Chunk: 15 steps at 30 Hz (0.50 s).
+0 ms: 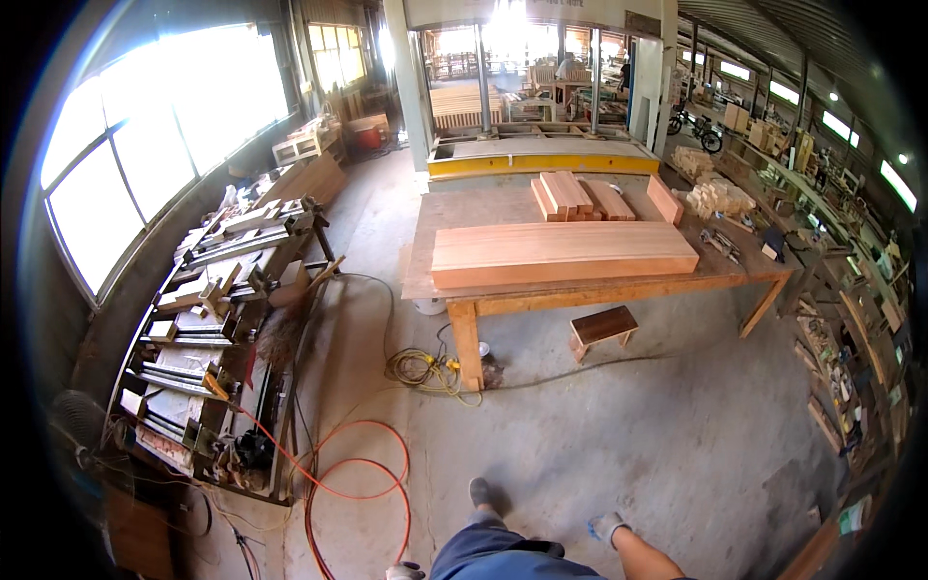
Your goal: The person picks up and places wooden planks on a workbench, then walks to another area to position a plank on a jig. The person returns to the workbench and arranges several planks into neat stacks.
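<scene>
My right hand [607,527], in a grey work glove with blue at the fingertips, hangs beside my right leg over the floor. Its fingers look loosely apart, and nothing shows in them. At the lower edge my left hand [404,571] is gloved too, mostly cut off by the frame, so its fingers cannot be made out. Close to it lies a loop of orange-red hose [407,483]; whether they touch is unclear. Ahead stands a wooden table [541,296] bearing a long, thick reddish-brown wood panel [565,246], apart from both hands. Behind that panel lie shorter stacked boards [565,196].
Left along the windows runs a rack of clamps [198,333]. A small wooden stool [603,327] and a coiled yellow cable [422,367] sit near the table; a dark cable crosses the floor. Behind is a large press with a yellow beam [541,166]. Cluttered shelving [851,338] lines the right.
</scene>
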Each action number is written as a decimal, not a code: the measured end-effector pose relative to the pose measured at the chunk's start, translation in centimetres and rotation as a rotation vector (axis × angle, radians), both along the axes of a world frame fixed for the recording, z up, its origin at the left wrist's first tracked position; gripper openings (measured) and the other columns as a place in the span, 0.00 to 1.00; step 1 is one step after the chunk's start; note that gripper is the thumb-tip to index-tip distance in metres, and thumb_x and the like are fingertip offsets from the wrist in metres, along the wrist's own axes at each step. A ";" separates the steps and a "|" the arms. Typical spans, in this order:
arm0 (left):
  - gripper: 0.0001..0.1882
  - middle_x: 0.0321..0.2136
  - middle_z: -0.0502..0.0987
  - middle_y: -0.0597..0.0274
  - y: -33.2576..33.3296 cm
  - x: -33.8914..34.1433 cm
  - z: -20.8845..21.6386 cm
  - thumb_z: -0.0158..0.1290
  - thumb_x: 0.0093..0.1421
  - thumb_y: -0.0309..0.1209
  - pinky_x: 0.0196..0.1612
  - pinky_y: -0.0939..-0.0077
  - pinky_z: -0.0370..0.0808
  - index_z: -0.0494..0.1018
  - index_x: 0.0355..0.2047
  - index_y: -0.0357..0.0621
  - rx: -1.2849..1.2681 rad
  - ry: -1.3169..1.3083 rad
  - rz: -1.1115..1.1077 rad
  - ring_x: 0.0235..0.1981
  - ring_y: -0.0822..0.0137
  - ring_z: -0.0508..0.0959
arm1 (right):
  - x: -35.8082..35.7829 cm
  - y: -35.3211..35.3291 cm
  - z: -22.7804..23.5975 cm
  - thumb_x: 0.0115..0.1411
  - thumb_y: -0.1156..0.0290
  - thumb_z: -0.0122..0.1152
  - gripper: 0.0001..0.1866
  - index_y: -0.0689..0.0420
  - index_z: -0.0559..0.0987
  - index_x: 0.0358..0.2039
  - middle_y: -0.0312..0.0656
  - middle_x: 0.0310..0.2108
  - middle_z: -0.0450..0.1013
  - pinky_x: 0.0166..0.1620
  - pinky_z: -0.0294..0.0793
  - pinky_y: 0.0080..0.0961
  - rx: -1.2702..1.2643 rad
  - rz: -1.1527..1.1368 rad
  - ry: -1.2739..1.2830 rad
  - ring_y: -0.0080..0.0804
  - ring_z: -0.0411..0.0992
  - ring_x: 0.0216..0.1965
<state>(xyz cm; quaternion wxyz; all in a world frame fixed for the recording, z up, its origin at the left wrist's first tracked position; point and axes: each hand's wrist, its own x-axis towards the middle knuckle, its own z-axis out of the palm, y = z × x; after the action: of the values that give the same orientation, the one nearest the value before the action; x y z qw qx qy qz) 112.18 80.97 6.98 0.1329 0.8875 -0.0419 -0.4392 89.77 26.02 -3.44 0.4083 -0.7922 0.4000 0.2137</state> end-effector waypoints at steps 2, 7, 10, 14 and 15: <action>0.16 0.50 0.82 0.58 -0.3 2.3 -1.9 0.56 0.57 0.45 0.57 0.60 0.76 0.83 0.41 0.56 0.001 0.059 -0.126 0.55 0.56 0.79 | 2.4 1.6 3.9 0.66 0.61 0.58 0.13 0.57 0.84 0.36 0.36 0.29 0.80 0.31 0.75 0.26 0.203 -0.229 0.117 0.29 0.75 0.25; 0.24 0.53 0.81 0.60 -8.5 10.2 -2.5 0.52 0.62 0.43 0.54 0.64 0.78 0.77 0.56 0.49 0.137 -0.031 -0.355 0.54 0.58 0.80 | 2.4 3.0 12.2 0.66 0.53 0.59 0.22 0.61 0.83 0.46 0.46 0.40 0.81 0.42 0.77 0.31 0.234 -0.431 0.258 0.34 0.80 0.39; 0.20 0.54 0.79 0.57 -10.3 15.0 -3.9 0.48 0.63 0.38 0.51 0.61 0.79 0.78 0.53 0.51 0.163 -0.157 -0.768 0.52 0.55 0.81 | 3.8 1.2 12.1 0.67 0.54 0.58 0.23 0.63 0.81 0.50 0.48 0.43 0.81 0.45 0.76 0.33 0.173 -0.066 0.309 0.36 0.79 0.41; 0.16 0.49 0.82 0.52 -14.2 23.3 -5.8 0.46 0.65 0.32 0.46 0.58 0.82 0.82 0.46 0.47 0.079 -0.315 -0.664 0.47 0.53 0.84 | 7.3 -0.3 12.6 0.67 0.63 0.60 0.14 0.63 0.82 0.42 0.47 0.34 0.81 0.33 0.74 0.31 0.401 -0.685 0.163 0.33 0.76 0.29; 0.15 0.45 0.84 0.52 -15.0 24.2 -6.7 0.50 0.66 0.33 0.43 0.62 0.82 0.81 0.49 0.44 -0.225 -0.215 -0.084 0.41 0.58 0.85 | 8.4 -0.4 13.5 0.67 0.63 0.61 0.14 0.62 0.82 0.40 0.46 0.32 0.81 0.30 0.73 0.31 0.373 -0.633 0.145 0.33 0.76 0.27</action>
<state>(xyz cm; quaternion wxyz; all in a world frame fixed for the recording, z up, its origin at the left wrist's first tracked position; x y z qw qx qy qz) 136.39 65.96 0.25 0.2079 0.9063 -0.1419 -0.3395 98.13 25.61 10.05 0.5619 -0.5241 0.6074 0.2017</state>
